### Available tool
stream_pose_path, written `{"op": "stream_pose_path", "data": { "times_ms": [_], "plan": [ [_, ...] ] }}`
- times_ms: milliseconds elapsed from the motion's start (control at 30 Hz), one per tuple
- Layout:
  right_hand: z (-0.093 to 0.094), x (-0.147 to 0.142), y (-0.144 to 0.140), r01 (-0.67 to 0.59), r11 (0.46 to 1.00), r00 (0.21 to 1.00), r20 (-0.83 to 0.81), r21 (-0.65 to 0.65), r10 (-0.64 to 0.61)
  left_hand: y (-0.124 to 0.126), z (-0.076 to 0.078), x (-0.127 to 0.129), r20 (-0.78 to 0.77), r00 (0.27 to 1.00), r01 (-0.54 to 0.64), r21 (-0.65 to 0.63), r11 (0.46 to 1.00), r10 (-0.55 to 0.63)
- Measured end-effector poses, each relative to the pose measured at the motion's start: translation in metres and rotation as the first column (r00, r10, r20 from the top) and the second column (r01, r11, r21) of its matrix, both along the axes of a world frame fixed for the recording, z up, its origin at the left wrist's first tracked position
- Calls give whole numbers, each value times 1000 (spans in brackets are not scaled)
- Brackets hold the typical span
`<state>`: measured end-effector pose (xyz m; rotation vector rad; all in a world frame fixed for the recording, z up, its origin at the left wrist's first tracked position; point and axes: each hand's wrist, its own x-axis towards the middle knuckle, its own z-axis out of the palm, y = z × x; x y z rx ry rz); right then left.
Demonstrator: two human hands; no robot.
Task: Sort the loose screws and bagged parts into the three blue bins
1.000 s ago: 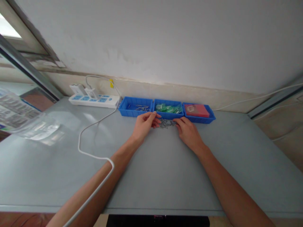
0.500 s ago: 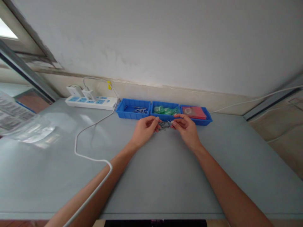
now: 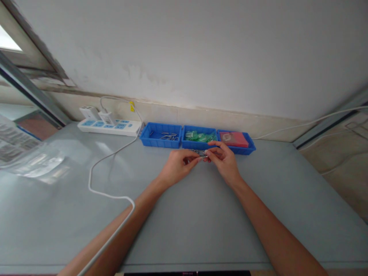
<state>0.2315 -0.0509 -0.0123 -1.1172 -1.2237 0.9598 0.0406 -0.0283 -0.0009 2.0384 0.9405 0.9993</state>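
Observation:
My left hand [image 3: 178, 165] and my right hand [image 3: 222, 160] meet above the grey table [image 3: 186, 214], fingertips pinching a small metal pin [image 3: 202, 154] between them. Under the fingers lies a small pile of metal pins, mostly hidden. Just behind the hands stand three blue trays in a row: the left tray [image 3: 161, 136] holds several metal pins, the middle tray [image 3: 199, 137] holds green plastic parts, the right tray [image 3: 236, 139] holds a red flat pack.
A white power strip [image 3: 108, 126] with plugged adapters lies at the back left, its white cable [image 3: 100, 184] looping across the table and over my left forearm. A clear plastic bag [image 3: 25, 153] lies at the left. Wall right behind the trays.
Both hands lifted from the pin pile on the table and came together. The right hand picked up a pin, and the left hand's fingers now meet it.

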Motion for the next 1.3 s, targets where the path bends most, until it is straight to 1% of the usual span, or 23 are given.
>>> {"op": "stream_pose_path", "data": {
  "times_ms": [33, 100, 167, 233, 300, 333, 400, 467, 533, 600, 633, 667, 733, 800, 833, 867, 933, 967, 1000, 1067, 1133, 1300],
  "plan": [
    [0, 1, 1, 31, 1000, 999, -8, -1, -31, 1, 1, 0, 21, 999, -40, -31, 999, 41],
    [-1, 3, 2, 92, 996, 995, -43, -16, -93, 3, 2, -2, 92, 986, -127, -134, 983, 140],
    [-2, 4, 3, 126, 991, 988, -89, -43, -130, 8, 3, -4, 205, 950, -173, -284, 943, 236],
    [-2, 4, 3, 136, 988, 980, -136, -69, -145, 13, 3, -8, 333, 881, -163, -453, 876, 336],
    [-2, 3, 3, 133, 987, 972, -182, -89, -147, 19, 5, -14, 434, 783, -117, -600, 792, 445],
    [-3, 2, 3, 124, 987, 968, -205, -100, -142, 21, 6, -16, 469, 732, -90, -654, 752, 495],
    [-4, 1, 3, 98, 988, 964, -237, -116, -124, 24, 9, -21, 510, 637, -42, -725, 687, 577],
    [-4, 1, 3, 69, 990, 963, -252, -121, -98, 26, 12, -24, 532, 568, 0, -763, 647, 628],
    [-5, 0, 3, 39, 991, 963, -261, -125, -70, 26, 14, -25, 540, 542, 34, -780, 625, 644],
    [-4, 0, 3, 13, 991, 960, -277, -132, -49, 25, 14, -23, 539, 568, 42, -774, 631, 622],
    [-4, -1, 2, 1, 991, 957, -286, -135, -40, 24, 13, -22, 534, 600, 30, -759, 650, 596],
    [-4, -1, 2, -9, 991, 955, -295, -137, -32, 23, 12, -20, 524, 645, 6, -732, 682, 556],
    [-3, -2, 1, -25, 991, 953, -303, -135, -17, 19, 9, -15, 473, 761, -70, -620, 781, 444],
    [-3, -3, 1, -42, 990, 957, -292, -134, 1, 13, 7, -10, 354, 873, -172, -417, 892, 334],
    [-2, -3, 1, -48, 989, 959, -282, -137, 8, 10, 7, -8, 270, 918, -213, -286, 934, 292],
    [-2, -3, 1, -54, 989, 961, -275, -140, 13, 7, 6, -6, 176, 950, -235, -148, 961, 259],
    [-2, -3, 1, -60, 987, 961, -276, -147, 17, 1, 5, -4, -14, 977, -211, 93, 973, 213],
    [-2, -3, 1, -61, 987, 958, -286, -149, 16, -1, 4, -4, -98, 977, -169, 172, 971, 187],
    [-2, -3, 1, -62, 986, 954, -298, -152, 14, -3, 3, -3, -167, 973, -120, 225, 967, 160],
    [-1, -3, 0, -68, 985, 948, -319, -157, 14, -5, 1, -4, -258, 960, -37, 272, 961, 110],
    [-1, -3, 0, -81, 983, 945, -325, -162, 24, -5, -2, -5, -293, 953, 11, 292, 956, 79],
    [-3, -4, -1, -117, 981, 949, -308, -156, 64, -2, -5, -6, -277, 956, 3, 333, 943, 95]
  ]
}}
